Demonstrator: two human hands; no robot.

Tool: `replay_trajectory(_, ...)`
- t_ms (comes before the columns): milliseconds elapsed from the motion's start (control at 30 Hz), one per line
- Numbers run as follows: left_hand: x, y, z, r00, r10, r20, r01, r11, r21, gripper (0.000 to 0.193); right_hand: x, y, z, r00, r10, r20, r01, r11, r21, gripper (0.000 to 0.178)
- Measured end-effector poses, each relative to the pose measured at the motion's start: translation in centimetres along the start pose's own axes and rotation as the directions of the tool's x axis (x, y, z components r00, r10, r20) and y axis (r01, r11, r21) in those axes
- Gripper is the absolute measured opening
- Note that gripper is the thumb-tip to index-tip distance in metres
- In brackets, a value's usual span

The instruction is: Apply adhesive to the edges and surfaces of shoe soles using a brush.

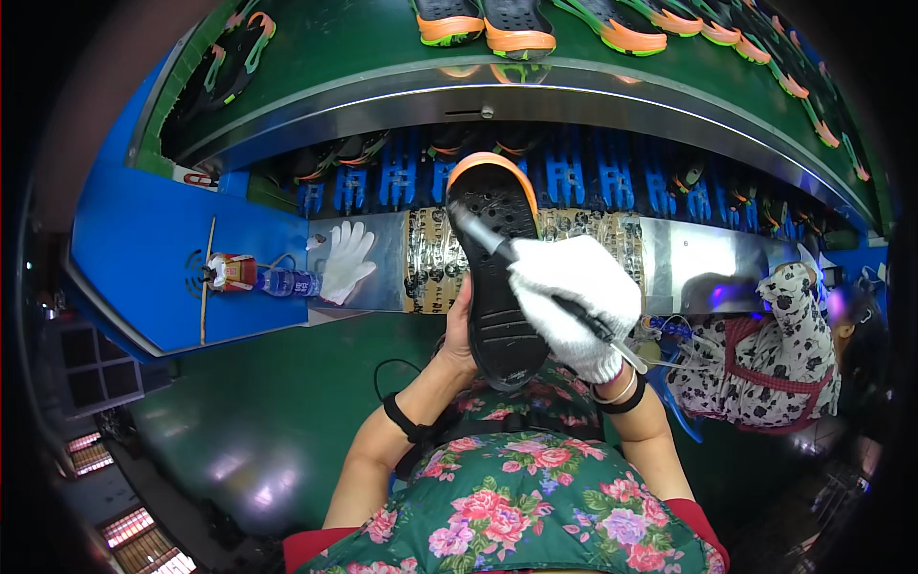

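A black shoe sole [502, 297] with an orange rim at its far end stands lengthwise before me, its holed, ridged face toward me. My left hand [459, 330], bare, is closed around its left edge; most of the fingers are hidden behind the sole. In a white knitted glove, my right hand [574, 301] grips a brush [492, 244] with a dark handle. The brush's pale tip lies at the sole's upper left, over the holed part. A thin pale tube or cord trails from the handle's rear end toward the right.
Beyond, a green conveyor belt [354, 57] with a metal edge carries several similar soles [521, 38]. Blue racks [564, 177] stand beneath it. A white glove [347, 260], a blue-labelled bottle [290, 282] and a red-and-yellow box [232, 273] lie at left. Another person's patterned sleeve [789, 292] is at right.
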State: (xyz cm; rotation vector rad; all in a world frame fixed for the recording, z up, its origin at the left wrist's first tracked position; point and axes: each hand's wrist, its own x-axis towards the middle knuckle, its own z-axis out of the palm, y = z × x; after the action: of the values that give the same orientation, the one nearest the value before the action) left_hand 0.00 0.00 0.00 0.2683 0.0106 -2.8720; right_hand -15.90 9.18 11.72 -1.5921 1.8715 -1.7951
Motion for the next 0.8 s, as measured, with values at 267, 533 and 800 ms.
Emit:
replay_trajectory(267,-1.8,0.6,-0.2,0.966,0.1,-0.24,-0.03,0.959,0.282,0.09,-1.6,0.9,1.2,0.994,-0.064,0.094,0.054,0.993,0.101,0.029)
replay_trajectory(533,-2.5,1.0,-0.6,0.922,0.229,-0.312,-0.109,0.927,0.358,0.087,-3.9,1.1,2.9,0.972,-0.151,0.177,0.135,0.986,0.099,0.033)
replay_trajectory(800,-1.5,2.1,1.6,0.971,0.236,0.028,-0.225,0.876,0.426,0.088,-4.0,1.0,4.5,0.985,-0.161,0.065,0.156,0.985,0.075,0.035)
